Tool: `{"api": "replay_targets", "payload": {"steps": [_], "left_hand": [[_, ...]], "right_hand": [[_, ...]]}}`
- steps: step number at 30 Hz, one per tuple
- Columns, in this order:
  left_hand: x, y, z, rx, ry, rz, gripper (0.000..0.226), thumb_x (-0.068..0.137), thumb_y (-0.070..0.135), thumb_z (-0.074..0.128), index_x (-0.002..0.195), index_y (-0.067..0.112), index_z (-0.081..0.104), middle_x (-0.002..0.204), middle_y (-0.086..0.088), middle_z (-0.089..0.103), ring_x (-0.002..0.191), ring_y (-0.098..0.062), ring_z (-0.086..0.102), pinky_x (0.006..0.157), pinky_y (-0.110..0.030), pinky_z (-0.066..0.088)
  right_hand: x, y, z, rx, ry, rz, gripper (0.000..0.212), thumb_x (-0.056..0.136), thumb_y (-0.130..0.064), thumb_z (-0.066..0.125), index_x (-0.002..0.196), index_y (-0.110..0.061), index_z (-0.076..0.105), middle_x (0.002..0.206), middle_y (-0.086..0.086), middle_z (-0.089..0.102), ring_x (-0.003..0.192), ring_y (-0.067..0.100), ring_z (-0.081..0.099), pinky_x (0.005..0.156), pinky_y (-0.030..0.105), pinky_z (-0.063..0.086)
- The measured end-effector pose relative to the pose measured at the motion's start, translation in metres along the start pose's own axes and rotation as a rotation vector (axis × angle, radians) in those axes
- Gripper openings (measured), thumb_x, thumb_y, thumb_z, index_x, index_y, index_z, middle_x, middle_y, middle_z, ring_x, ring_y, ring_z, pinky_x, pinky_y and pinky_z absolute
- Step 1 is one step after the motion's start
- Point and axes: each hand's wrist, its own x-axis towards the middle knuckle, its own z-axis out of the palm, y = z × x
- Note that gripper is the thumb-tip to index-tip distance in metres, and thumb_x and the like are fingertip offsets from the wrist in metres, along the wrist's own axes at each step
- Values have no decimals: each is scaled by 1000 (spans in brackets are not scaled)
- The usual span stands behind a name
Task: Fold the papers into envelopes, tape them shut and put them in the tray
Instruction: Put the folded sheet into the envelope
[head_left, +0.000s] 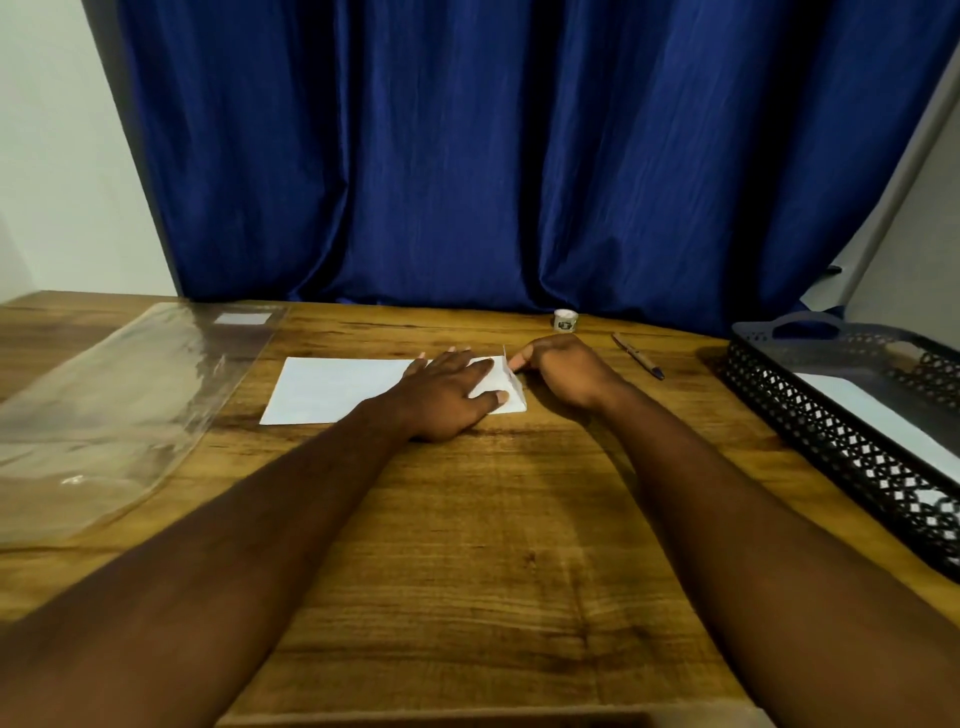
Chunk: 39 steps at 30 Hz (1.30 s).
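A white paper (343, 387) lies flat on the wooden table (493, 545), a little beyond the middle of the view, toward 12 o'clock from the person. The left hand (447, 397) rests palm down on the sheet's right part, its fingers straight and slightly spread, pressing the paper to the table. At the sheet's 3 o'clock edge a narrow flap stands raised. The right hand (563, 371) sits just beside it, fingers curled inward and the thumb tip against the lifted edge. Whether a finger meets the thumb from the other side to pinch the flap cannot be told. A small roll of tape (565, 319) stands at about 1 o'clock from the paper, near the foot of a blue curtain (519, 156). A pen (638, 356) lies at 2 o'clock, apart from the right hand. Farther out at 3 o'clock sits a dark lattice-walled tray (831, 447) with a white sheet (862, 413) lying inside it. At 9 o'clock from the paper, a clear plastic sleeve (104, 405) lies on the table, well apart from the hands.
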Motion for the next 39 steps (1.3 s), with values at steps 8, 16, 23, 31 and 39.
{"api": "replay_targets", "payload": {"steps": [8,16,23,31,39], "left_hand": [[1,0,-1,11,-5,1,71,105,66,27,166,35,9,175,1,-2,160,-17,-8,128,-47,-5],[3,0,0,28,-7,-12,64,108,57,24,166,33,9,175,1,-2,160,-17,-6,128,-47,-5],[-3,2,-2,-17,26,-11,64,108,56,29,166,32,13,175,3,3,160,-16,0,128,-44,-1],[-7,-23,-9,38,165,-166,89,91,85,34,163,33,24,171,-2,23,157,-29,18,124,-63,3],[-11,-38,-13,-62,246,-140,82,87,80,53,151,29,45,158,-5,34,150,-28,23,118,-55,23]], "right_hand": [[16,14,17,-140,118,-126,15,93,-37,71,89,-48,80,104,-20,79,103,9,70,99,49,56],[27,19,11,-82,80,-156,14,77,-47,84,90,-48,81,95,-25,76,103,7,68,103,54,53],[-4,24,-29,-84,-304,-121,99,57,-64,95,146,-43,58,157,-16,50,144,7,46,120,34,39],[-16,12,-29,-192,-336,-129,56,88,-49,81,140,-52,61,163,-15,41,149,12,37,114,35,35],[-25,11,-4,-73,-52,-144,27,95,-49,72,119,-38,76,136,-14,64,126,12,57,110,45,47]]}}
